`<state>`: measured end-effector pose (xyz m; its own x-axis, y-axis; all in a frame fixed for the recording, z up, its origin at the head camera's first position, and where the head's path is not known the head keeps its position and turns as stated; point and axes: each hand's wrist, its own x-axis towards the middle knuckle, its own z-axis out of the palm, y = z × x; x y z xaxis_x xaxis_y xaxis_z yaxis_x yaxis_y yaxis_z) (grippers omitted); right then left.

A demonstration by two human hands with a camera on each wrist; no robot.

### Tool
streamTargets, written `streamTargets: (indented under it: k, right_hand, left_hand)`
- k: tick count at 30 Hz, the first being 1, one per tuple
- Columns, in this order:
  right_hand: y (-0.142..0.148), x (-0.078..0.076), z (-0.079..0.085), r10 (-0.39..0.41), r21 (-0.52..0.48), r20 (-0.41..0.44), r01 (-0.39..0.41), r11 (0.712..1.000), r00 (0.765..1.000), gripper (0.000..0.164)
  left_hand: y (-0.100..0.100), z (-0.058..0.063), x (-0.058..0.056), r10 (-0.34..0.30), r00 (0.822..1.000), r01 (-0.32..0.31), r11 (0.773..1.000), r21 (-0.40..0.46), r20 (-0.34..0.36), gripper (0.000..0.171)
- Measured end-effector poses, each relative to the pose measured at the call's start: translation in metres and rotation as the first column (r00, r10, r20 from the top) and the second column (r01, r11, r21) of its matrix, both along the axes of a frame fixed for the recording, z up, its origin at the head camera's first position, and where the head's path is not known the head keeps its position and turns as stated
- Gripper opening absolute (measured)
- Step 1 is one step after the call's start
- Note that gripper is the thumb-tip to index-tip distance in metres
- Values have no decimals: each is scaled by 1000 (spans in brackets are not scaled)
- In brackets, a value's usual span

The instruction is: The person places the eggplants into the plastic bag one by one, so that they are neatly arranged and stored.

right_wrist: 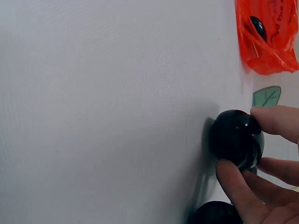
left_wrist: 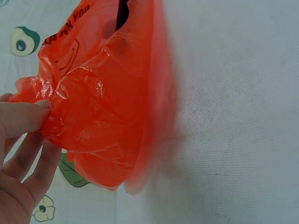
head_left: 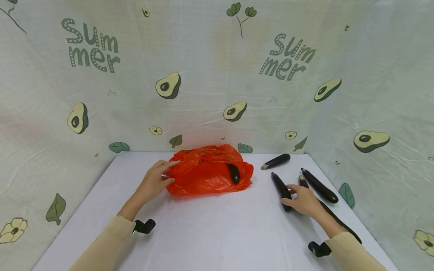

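A crumpled red plastic bag (head_left: 203,184) lies at the back middle of the white table, its opening toward me. A dark eggplant (head_left: 234,173) shows inside that opening. My left hand (head_left: 154,180) pinches the left end of the bag between thumb and fingers; the left wrist view shows the thumb (left_wrist: 28,116) on the film. On the right, my right hand (head_left: 301,199) grips the near, rounded end of another eggplant (head_left: 279,185). In the right wrist view, fingers and thumb sit around this glossy dark end (right_wrist: 236,140).
One eggplant (head_left: 276,161) lies at the back, right of the bag. Another eggplant (head_left: 320,186) lies along the table's right side. Slender dark eggplant parts (head_left: 342,224) show on both sides of my right forearm. A printed cloth (head_left: 203,49) hangs behind the table.
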<state>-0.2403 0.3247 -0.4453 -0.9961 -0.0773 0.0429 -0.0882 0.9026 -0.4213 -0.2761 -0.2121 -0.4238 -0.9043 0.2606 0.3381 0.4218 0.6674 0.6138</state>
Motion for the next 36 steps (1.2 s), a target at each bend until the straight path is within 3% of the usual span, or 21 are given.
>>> streamTargets:
  k: [14,21,36]
  right_hand:
    - [-3,-3,4,-40,-29,74,42,999,996,69]
    - [-5,-2,3,-52,-115,133,68,991,990,70]
    - [-6,0,3,-63,-156,137,85,984,989,70]
  left_hand:
    - [0,-3,-1,6,1000,-6,1000,0,5,68]
    - [0,-1,-1,10,1000,-10,1000,-4,4,68]
    - [0,0,-2,6,1000,-6,1000,-6,16,68]
